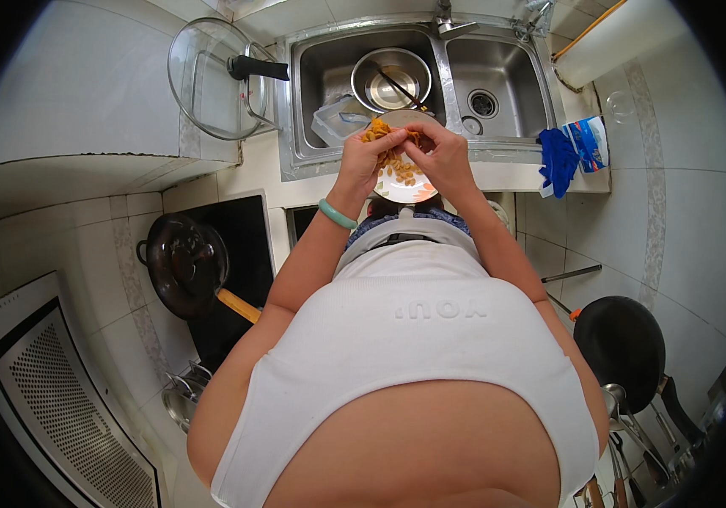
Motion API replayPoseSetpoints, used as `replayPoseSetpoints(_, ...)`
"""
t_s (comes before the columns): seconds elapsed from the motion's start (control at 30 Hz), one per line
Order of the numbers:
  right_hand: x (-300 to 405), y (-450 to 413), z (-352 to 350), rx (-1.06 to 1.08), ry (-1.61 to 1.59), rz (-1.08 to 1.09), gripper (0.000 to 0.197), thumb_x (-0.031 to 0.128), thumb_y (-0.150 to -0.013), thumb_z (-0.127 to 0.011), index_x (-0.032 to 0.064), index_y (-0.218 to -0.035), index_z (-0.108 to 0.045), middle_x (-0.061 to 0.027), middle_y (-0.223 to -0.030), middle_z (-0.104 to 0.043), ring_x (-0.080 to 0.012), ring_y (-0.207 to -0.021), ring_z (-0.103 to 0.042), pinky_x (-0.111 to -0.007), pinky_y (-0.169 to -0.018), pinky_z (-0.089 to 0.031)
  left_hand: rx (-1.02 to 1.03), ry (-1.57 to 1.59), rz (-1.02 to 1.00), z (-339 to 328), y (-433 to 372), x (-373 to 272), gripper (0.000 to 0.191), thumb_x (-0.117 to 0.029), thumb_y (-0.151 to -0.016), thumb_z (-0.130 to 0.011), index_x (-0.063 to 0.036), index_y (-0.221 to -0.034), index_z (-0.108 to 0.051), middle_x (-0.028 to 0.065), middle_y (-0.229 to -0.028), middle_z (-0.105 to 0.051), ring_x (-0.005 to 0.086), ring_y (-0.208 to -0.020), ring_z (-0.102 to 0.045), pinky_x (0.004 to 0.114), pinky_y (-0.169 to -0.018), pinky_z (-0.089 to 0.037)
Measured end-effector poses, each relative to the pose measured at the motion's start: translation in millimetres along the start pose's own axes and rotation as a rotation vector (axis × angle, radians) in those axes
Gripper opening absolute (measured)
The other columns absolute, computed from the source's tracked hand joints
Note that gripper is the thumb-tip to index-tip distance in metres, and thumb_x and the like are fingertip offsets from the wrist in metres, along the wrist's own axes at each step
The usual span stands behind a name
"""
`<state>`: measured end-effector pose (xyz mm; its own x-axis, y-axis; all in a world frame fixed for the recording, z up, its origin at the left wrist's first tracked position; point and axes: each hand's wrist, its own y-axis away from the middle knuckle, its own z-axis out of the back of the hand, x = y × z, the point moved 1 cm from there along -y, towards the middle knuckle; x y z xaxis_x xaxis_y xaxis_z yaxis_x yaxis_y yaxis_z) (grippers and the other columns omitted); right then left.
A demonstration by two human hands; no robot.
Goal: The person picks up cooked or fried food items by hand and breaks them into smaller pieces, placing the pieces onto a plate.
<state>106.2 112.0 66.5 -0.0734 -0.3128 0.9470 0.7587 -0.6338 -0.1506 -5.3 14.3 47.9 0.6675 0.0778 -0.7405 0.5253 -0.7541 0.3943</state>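
Orange, stringy pumpkin pulp with seeds [377, 131] is held in my left hand [363, 159], just in front of the sink. My right hand [445, 155] meets it from the right, its thumb and fingers pinching a bit of the same pulp. Below both hands, a white plate with an orange flower pattern [395, 190] carries loose pale seeds [406, 173]. What supports the plate is hidden. A green bangle [337, 214] circles my left wrist.
Beyond my hands, the double steel sink [496, 57] holds a metal bowl [363, 71] with chopsticks and a clear plastic container [331, 124]. A glass lid [188, 82] stands at left, above a lidded wok [176, 267] on the cooktop. Blue gloves [556, 162] hang at the right edge.
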Motion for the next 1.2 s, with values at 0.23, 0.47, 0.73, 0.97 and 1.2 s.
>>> replayPoseSetpoints(0.23,-13.7,-5.7,0.0,0.010,-0.042,-0.029,0.020,0.009,-0.075,-0.065,-0.0030,-0.092,-0.063,-0.0123,-0.078,-0.065,-0.0159,-0.066,-0.064,-0.025,-0.062,-0.051,0.014,-0.036,0.048,5.3,-3.1,2.6,0.014,-0.004,-0.078,-0.068,0.0026,-0.089,-0.062,0.0088,-0.086,-0.063,0.0145,-0.076,-0.062,0.023,-0.068,-0.052)
replayPoseSetpoints(0.47,-12.0,-7.8,-0.1,0.054,-0.179,-0.074,0.017,0.006,-0.076,-0.064,-0.0034,-0.090,-0.062,-0.0084,-0.077,-0.066,-0.0102,-0.069,-0.063,-0.022,-0.062,-0.051,0.046,-0.130,0.024,8.1,-5.6,-1.7,0.017,-0.005,-0.077,-0.069,0.0033,-0.089,-0.062,0.0090,-0.085,-0.063,0.0141,-0.073,-0.062,0.022,-0.067,-0.052)
replayPoseSetpoints(0.73,-6.4,-12.7,7.1,0.113,-0.287,-0.092,0.009,0.003,-0.076,-0.065,-0.0027,-0.082,-0.061,-0.0035,-0.072,-0.064,-0.0052,-0.067,-0.060,-0.019,-0.060,-0.048,0.102,-0.074,0.100,7.1,-4.8,-5.7,0.017,-0.005,-0.077,-0.069,0.0026,-0.090,-0.062,0.0082,-0.083,-0.063,0.0141,-0.072,-0.062,0.022,-0.068,-0.052)
replayPoseSetpoints(0.97,-17.5,-14.2,7.6,0.157,-0.247,-0.118,0.009,0.003,-0.074,-0.067,-0.0020,-0.079,-0.061,-0.0023,-0.072,-0.063,-0.0037,-0.067,-0.058,-0.018,-0.059,-0.047,0.147,-0.097,0.107,5.4,-3.0,-6.6,0.017,-0.006,-0.078,-0.068,0.0023,-0.090,-0.062,0.0070,-0.080,-0.062,0.0117,-0.068,-0.059,0.020,-0.064,-0.050)
replayPoseSetpoints(1.2,-19.0,-18.7,8.5,0.241,-0.452,-0.200,0.009,0.001,-0.073,-0.068,-0.0013,-0.076,-0.060,-0.0032,-0.073,-0.063,-0.0059,-0.066,-0.059,-0.018,-0.060,-0.048,0.143,-0.092,0.133,6.4,-1.7,-8.6,0.016,-0.006,-0.078,-0.068,0.0029,-0.090,-0.062,0.0065,-0.079,-0.062,0.0108,-0.067,-0.059,0.020,-0.062,-0.049)
